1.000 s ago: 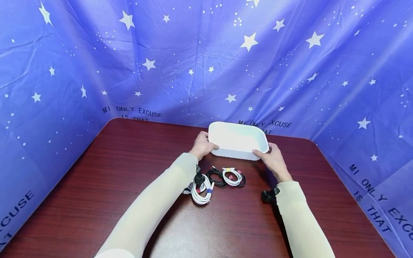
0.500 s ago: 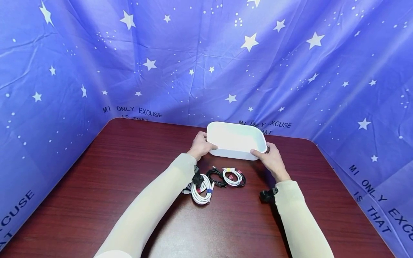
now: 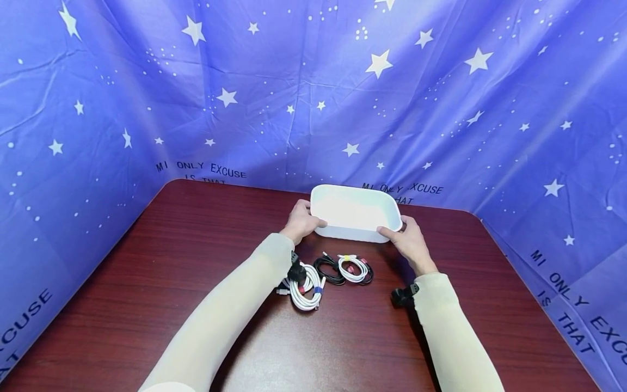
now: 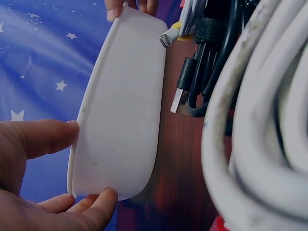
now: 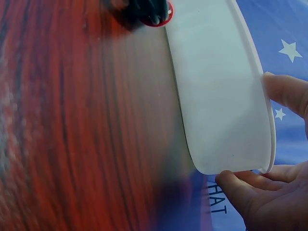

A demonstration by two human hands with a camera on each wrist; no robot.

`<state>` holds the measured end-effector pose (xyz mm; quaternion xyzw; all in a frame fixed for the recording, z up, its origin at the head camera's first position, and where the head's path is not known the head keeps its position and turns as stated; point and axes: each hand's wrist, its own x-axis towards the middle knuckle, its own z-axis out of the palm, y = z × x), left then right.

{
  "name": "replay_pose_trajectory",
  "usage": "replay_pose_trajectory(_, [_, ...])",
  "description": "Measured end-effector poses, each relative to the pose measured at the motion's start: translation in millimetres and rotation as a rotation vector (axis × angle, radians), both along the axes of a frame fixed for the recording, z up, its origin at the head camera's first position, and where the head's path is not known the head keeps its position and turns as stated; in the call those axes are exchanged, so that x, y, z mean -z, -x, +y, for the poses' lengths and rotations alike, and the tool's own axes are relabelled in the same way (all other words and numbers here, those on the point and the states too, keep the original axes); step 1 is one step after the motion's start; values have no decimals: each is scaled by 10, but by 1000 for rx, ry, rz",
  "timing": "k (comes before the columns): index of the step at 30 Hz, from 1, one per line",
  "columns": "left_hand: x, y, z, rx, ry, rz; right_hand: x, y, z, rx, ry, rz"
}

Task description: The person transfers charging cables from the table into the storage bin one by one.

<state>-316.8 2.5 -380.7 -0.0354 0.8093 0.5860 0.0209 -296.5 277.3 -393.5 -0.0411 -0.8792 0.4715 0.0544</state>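
A white oblong bin (image 3: 350, 233) with rounded corners is at the back of the table, between both hands. My left hand (image 3: 300, 222) grips its left end, thumb on the near rim and fingers around the end wall. At the other end my right hand (image 3: 410, 243) holds it the same way, as the right wrist view shows with the bin's wall (image 5: 219, 91). Just in front lie coiled cables: a white coil (image 3: 306, 296) with a blue tie by the left wrist, a black coil (image 3: 329, 276), and a smaller white coil (image 3: 351, 276) with a yellow tie.
The dark red wooden table (image 3: 220, 218) ends close behind the bin. A blue curtain (image 3: 274, 109) with white stars surrounds it at the back and sides. A USB plug (image 4: 179, 98) of a black cable lies near the bin's near wall in the left wrist view.
Both hands and the bin have shifted slightly to the left together, with the grip unchanged. The coiled cables have stayed where they were.
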Motion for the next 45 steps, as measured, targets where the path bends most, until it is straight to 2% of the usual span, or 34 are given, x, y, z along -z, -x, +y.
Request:
replay_pose_trajectory(12, [-18, -46, -59, 4, -23, -18, 27, 6, -49, -8, 1, -4])
replay_pose_trajectory(21, [12, -14, -103, -8, -2, -2, 27, 25, -89, -14, 10, 12])
replay_pose_trajectory(45, [-6, -1, -193, -16, -4, -21, 8, 44, -199, -6, -6, 24])
